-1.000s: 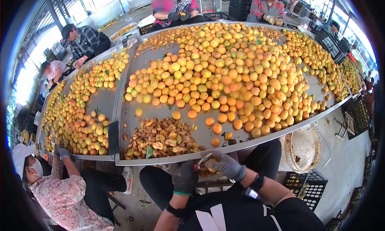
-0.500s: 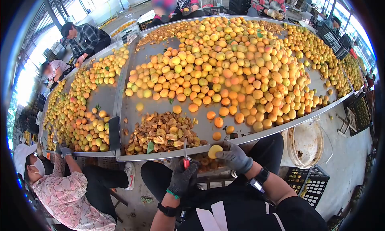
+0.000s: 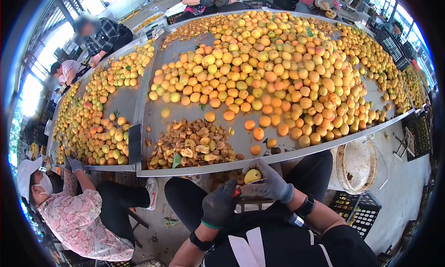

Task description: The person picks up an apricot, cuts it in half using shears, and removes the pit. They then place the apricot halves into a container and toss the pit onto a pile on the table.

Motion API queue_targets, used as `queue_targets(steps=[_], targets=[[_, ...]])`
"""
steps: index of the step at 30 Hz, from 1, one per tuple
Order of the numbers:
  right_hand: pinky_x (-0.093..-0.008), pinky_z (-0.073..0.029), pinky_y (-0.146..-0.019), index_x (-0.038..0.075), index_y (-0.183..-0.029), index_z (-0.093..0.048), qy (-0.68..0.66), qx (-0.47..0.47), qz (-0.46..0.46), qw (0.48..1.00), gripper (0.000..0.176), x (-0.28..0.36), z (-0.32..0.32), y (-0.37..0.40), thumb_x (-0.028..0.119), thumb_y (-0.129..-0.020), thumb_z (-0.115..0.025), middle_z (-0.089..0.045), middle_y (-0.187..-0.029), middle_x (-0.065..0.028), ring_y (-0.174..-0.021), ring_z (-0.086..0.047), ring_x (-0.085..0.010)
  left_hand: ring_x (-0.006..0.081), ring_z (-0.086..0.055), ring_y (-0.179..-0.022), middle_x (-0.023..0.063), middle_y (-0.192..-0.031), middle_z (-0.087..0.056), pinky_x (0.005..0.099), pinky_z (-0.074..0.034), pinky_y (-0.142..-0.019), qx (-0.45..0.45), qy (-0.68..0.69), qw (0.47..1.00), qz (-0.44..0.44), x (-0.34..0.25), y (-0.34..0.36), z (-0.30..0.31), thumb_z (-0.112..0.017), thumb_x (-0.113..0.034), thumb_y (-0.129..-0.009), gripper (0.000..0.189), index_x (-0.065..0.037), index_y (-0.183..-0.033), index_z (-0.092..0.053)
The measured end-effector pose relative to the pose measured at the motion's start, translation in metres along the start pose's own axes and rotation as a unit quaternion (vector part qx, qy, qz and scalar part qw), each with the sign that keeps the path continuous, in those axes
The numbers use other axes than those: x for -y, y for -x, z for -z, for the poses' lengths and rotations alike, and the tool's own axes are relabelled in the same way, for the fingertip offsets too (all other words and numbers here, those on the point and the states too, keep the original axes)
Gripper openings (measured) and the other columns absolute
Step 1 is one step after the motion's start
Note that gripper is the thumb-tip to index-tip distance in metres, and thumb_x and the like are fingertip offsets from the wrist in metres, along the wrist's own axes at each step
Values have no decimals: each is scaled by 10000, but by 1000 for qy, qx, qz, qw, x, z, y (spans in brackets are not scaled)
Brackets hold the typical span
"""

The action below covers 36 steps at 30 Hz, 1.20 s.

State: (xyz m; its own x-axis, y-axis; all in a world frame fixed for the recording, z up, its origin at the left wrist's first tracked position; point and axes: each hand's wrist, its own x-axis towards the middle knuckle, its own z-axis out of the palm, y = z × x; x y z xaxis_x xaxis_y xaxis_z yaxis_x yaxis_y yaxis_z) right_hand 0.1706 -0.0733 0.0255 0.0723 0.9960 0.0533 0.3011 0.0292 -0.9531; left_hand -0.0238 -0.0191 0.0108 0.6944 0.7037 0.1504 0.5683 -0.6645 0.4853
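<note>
right hand grips apricot, left hand closed on knife at its 8 o'clock; best follow the seam, fingers clear.

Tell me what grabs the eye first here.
A huge heap of orange and yellow fruit covers most of the metal table. Near the table's front edge lies a brown pile of pits and scraps. Just below that edge, the gloved right hand holds a single yellow fruit, and the gloved left hand grips a red-handled knife close to it.
</note>
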Motion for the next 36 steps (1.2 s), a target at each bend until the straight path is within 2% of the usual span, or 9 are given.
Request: queue_targets(steps=[5,8,10,11,13,14,16,19,36], targets=[[-253,-431,-848,60,-1101,-523,-300,63,-135,942,331,12,-4,7,132,-836,-707,-529,-1071,-17,-959,-509,-91,305,-660,-767,169,-936,-646,362,-520,-617,40,-35,999,5,-6,0,9,-712,-234,-769,420,-80,-1143,-598],[-174,-447,-655,67,-1098,-508,-304,23,-112,946,315,-2,-10,2,122,-852,-696,-531,-932,6,-752,-525,-31,230,-659,-765,142,-880,-640,324,-517,-665,85,215,972,43,-3,3,6,-689,-193,-815,373,-56,-1147,-584],[-189,-454,-698,60,-1147,-494,-292,41,-83,952,359,5,-6,2,118,-853,-692,-537,-960,-3,-798,-530,-46,137,-620,-805,90,-871,-633,293,-502,-739,137,500,841,156,2,6,-1,-664,-167,-854,336,-42,-1151,-568],[-205,-461,-740,54,-1195,-479,-281,59,-57,956,403,7,-4,3,114,-855,-688,-543,-989,-11,-843,-535,-60,137,-620,-805,90,-871,-633,293,-502,-739,137,500,841,156,5,8,0,-664,-167,-854,336,-42,-1151,-568],[-224,-456,-794,47,-1229,-464,-234,52,-43,970,445,2,-3,3,108,-850,-690,-542,-1024,-24,-899,-531,-76,83,-560,-863,40,-894,-620,282,-485,-769,168,646,690,281,8,10,10,-664,-168,-866,306,-38,-1124,-565],[-243,-450,-847,41,-1262,-448,-187,44,-27,981,488,0,-2,3,102,-845,-693,-541,-1059,-37,-955,-526,-91,83,-560,-863,40,-894,-620,282,-485,-769,168,646,689,281,7,7,15,-664,-168,-866,306,-38,-1124,-565],[-271,-417,-930,25,-1282,-450,-260,67,-90,959,526,3,3,5,105,-830,-708,-533,-1125,-55,-1040,-502,-110,132,-626,-783,78,-838,-642,301,-499,-676,88,410,898,130,1,-3,26,-681,-201,-849,283,-51,-1066,-580],[-265,-422,-923,23,-1252,-486,-214,56,-53,974,500,3,3,4,114,-820,-722,-534,-1125,-45,-1028,-515,-111,237,-654,-659,110,-734,-641,334,-498,-562,47,225,971,61,9,1,18,-703,-246,-823,277,-73,-1011,-596],[-223,-481,-823,64,-1173,-482,-334,52,-36,941,382,19,-15,1,31,-845,-675,-506,-1042,4,-944,-501,-69,315,-625,-591,116,-670,-624,385,-484,-502,-113,13,994,6,-2,12,10,-760,-213,-732,322,-80,-984,-609]])
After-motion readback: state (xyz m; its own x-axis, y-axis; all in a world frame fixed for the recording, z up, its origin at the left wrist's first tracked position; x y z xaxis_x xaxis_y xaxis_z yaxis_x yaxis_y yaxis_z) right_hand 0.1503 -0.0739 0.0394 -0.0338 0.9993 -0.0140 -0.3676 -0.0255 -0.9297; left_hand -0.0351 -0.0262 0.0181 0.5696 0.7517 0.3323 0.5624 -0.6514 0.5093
